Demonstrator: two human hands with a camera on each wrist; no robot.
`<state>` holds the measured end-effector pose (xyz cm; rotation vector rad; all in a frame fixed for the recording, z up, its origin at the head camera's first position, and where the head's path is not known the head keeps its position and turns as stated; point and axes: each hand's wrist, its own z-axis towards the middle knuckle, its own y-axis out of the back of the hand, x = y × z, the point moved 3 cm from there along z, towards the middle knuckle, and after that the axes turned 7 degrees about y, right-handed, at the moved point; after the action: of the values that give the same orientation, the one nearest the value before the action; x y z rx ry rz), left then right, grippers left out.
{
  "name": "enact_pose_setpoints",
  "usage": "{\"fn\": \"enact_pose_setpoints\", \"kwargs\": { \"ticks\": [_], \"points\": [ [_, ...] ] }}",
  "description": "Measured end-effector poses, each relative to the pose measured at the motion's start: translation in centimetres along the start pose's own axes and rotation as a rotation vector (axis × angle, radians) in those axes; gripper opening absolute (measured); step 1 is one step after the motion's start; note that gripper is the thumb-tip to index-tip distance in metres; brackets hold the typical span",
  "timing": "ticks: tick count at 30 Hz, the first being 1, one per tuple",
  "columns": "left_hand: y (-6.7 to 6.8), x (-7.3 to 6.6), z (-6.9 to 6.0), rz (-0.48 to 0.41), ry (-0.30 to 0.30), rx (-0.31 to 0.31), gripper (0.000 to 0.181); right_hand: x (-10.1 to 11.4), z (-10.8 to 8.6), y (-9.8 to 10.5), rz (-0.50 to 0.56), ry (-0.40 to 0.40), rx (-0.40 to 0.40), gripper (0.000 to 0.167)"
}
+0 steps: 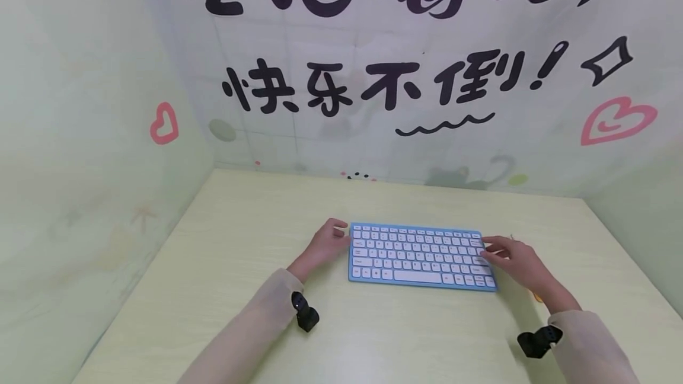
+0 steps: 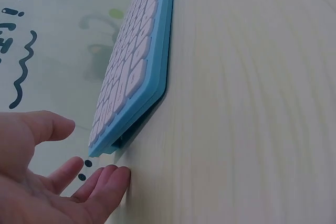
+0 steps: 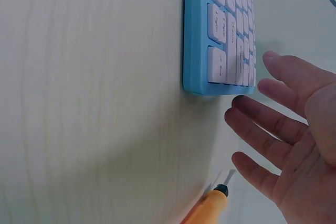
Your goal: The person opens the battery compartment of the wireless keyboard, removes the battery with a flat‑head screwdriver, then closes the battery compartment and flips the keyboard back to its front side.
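A blue keyboard (image 1: 421,256) with white keys lies flat on the table, its back edge propped up a little in the left wrist view. Beside its left end is my left hand (image 1: 329,242), and the left wrist view shows the thumb and fingers spread apart with a gap to the keyboard. At the other end my right hand (image 1: 517,259) has its fingers loosely extended around the right edge. In the right wrist view these fingers (image 3: 262,129) are near the keyboard's corner; whether any fingertip touches it I cannot tell. Neither hand grips anything.
An orange-handled screwdriver (image 3: 210,208) lies on the table under the right forearm, mostly hidden in the head view. The pale wooden table (image 1: 256,206) ends at a printed cloth wall (image 1: 331,147) at the back, with more cloth at both sides.
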<state>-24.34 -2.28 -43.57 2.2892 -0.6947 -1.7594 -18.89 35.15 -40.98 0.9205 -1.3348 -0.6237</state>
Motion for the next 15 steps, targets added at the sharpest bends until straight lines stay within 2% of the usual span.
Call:
{"fn": "enact_pose_setpoints", "kwargs": {
  "ticks": [9,15],
  "points": [
    [-1.5,-0.2,0.5,-0.018,0.021,0.02,0.038,-0.2,0.2,-0.6,0.018,-0.003,-0.01,0.047],
    [-2.1,-0.4,0.5,-0.024,0.023,0.013,0.039,-0.5,0.4,-0.6,0.075,-0.02,-0.005,0.048]
  ]
}}
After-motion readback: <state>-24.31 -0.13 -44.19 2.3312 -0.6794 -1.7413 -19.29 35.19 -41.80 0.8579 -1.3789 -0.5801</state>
